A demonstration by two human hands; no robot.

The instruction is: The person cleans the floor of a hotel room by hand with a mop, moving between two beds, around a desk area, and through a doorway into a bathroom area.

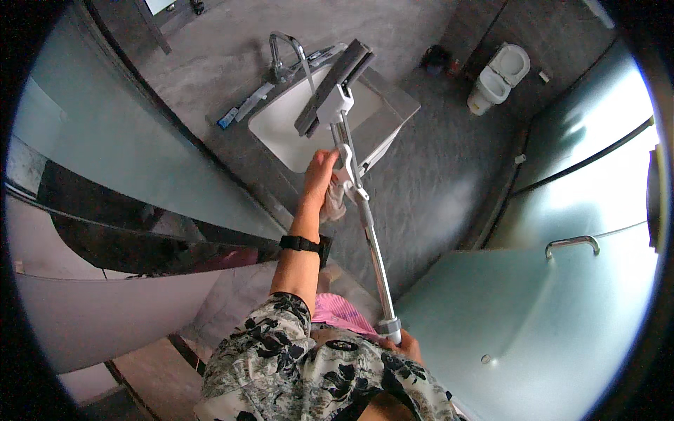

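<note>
A sponge mop (375,252) slants up from my waist, its grey sponge head (333,87) above the white sink basin (276,134). Whether the sponge touches the basin cannot be told. My left hand (319,176) is beside the mop's white lever (346,166), fingertips against it. A pale, crumpled cloth (333,202) hangs from that hand, which partly hides it. Down near my waist, my right hand (406,347) grips the white end of the pole, its fingers partly hidden. Behind the sponge, a chrome faucet (279,63) arches toward the basin.
A grey countertop (231,142) surrounds the basin, with a blue-and-white tube (227,118) on it. Frosted glass panels stand left (131,152) and right (505,316), the right one with a metal handle (572,242). A toilet (492,84) stands beyond the dark floor (421,210).
</note>
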